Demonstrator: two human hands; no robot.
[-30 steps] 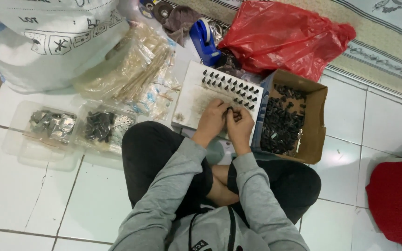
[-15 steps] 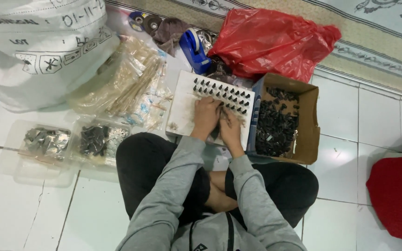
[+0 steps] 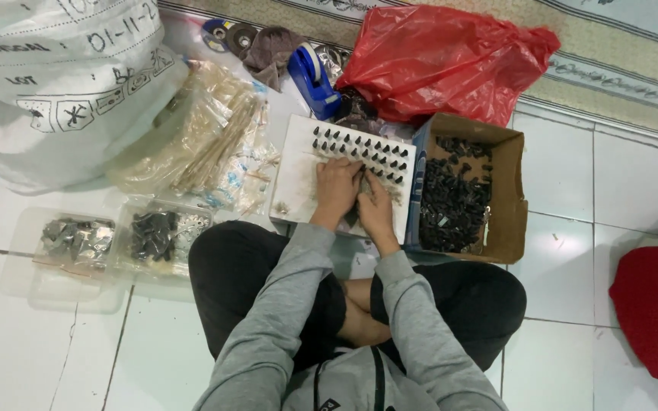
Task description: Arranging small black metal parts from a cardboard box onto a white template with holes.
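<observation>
I sit cross-legged on a tiled floor in grey sleeves and black trousers. A white board (image 3: 298,179) lies in front of my knees, with rows of small black parts (image 3: 359,148) standing on its far half. My left hand (image 3: 335,189) and my right hand (image 3: 376,207) rest close together on the board's near half, fingers curled over a small dark piece between them. What each hand grips is hidden by the fingers. A brown cardboard box (image 3: 509,198) right of the board holds a heap of black parts (image 3: 452,202).
A big white sack (image 3: 55,84) and clear bags of pale strips (image 3: 207,141) lie at the left. Clear plastic tubs (image 3: 108,243) hold dark parts. A blue tape dispenser (image 3: 312,76) and a red plastic bag (image 3: 443,57) sit behind the board. A red cushion (image 3: 656,312) is at right.
The view has shifted a little, so everything sits lower in frame. My hands have moved slightly forward over the board and stay pressed together.
</observation>
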